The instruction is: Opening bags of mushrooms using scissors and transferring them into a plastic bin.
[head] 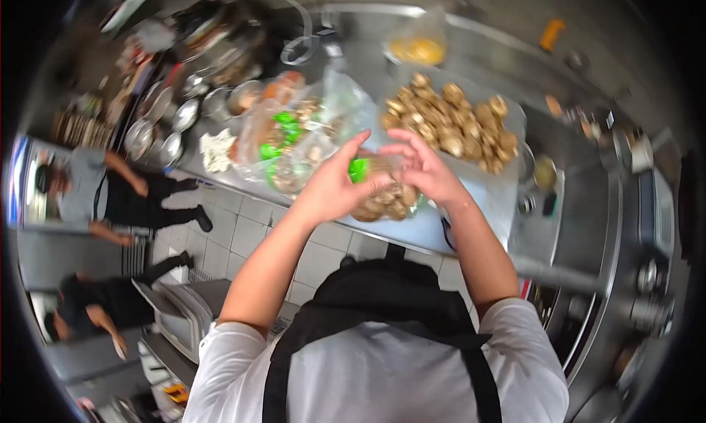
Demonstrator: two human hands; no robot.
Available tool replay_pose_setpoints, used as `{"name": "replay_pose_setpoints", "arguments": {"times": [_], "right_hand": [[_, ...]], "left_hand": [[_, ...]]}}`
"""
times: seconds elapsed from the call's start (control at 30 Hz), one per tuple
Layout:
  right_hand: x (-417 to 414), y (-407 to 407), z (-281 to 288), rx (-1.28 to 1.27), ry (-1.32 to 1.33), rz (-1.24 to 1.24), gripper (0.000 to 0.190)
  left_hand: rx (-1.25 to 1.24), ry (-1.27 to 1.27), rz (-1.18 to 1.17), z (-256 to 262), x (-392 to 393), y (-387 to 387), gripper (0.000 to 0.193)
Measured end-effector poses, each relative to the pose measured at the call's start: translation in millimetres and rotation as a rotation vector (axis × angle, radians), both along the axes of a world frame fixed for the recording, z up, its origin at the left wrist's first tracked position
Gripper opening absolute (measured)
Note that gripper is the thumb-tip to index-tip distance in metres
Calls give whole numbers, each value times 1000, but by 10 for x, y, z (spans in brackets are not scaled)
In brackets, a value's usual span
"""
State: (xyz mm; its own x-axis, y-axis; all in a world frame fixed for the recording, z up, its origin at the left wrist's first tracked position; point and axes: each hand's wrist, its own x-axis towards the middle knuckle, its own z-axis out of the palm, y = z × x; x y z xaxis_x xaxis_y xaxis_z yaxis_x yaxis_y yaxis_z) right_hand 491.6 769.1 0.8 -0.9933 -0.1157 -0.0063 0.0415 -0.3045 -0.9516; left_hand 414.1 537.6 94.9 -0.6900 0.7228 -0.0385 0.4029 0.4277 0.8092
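A clear plastic bag of brown mushrooms (380,207), with a bright green label or tape, is between my two hands above the front of the steel table. My left hand (339,183) grips the bag's left side, its thumb lying across the plastic. On the other side, my right hand (429,169) has its fingers curved around the bag's upper right part. Motion blur softens the fingertips. Just beyond my right hand lies a large heap of loose mushrooms (452,122). More bagged mushrooms (292,142) with green tape lie left of my left hand.
A bag of yellow food (417,49) sits at the table's back. Metal ladles and bowls (171,120) stand at the left, near a crumpled white cloth or paper (217,150). A small container (545,173) is at the right. Two people (83,188) stand off to the left.
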Motion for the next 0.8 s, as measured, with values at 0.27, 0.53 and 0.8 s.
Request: {"name": "replay_pose_setpoints", "arguments": {"times": [0.27, 0.53, 0.8], "right_hand": [[1928, 355, -415, 1393, -263, -484, 51], [1791, 67, -772, 1674, -187, -459, 50], [1831, 306, -868, 1761, -104, -394, 55]], "left_hand": [[-21, 161, 199, -1603, -314, 384, 42], [-162, 726, -757, -1766, -93, 1219, 13], [-903, 992, -1168, -1652, 25, 1750, 43]]}}
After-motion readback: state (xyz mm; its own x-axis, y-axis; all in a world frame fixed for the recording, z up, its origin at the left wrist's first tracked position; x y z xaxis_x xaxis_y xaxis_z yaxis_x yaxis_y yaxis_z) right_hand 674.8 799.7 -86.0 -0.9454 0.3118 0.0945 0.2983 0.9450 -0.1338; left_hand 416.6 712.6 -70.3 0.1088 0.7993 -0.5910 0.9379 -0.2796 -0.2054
